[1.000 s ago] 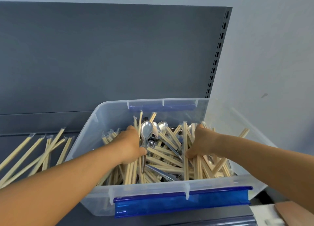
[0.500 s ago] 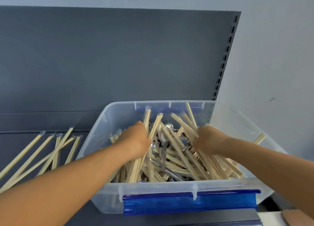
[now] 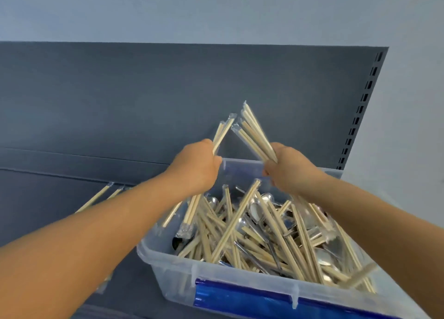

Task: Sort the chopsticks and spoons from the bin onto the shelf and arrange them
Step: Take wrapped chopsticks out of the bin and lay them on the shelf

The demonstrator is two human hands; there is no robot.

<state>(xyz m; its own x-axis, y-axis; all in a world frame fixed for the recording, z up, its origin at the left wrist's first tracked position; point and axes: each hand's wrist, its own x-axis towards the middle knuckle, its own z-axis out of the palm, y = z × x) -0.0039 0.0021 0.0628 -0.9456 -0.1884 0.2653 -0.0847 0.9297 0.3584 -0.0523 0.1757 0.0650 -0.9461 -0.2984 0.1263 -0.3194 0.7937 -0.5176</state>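
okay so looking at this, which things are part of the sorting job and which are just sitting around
Part of the job: left hand, right hand, wrapped chopsticks, spoons, clear bin, shelf.
Just there: grey back panel, slotted upright, wall.

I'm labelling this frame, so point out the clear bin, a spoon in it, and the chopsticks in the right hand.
clear bin (image 3: 240, 286): head view, front wall.
spoon (image 3: 254, 209): head view, bowl.
chopsticks in the right hand (image 3: 255, 136): head view, mid-shafts.
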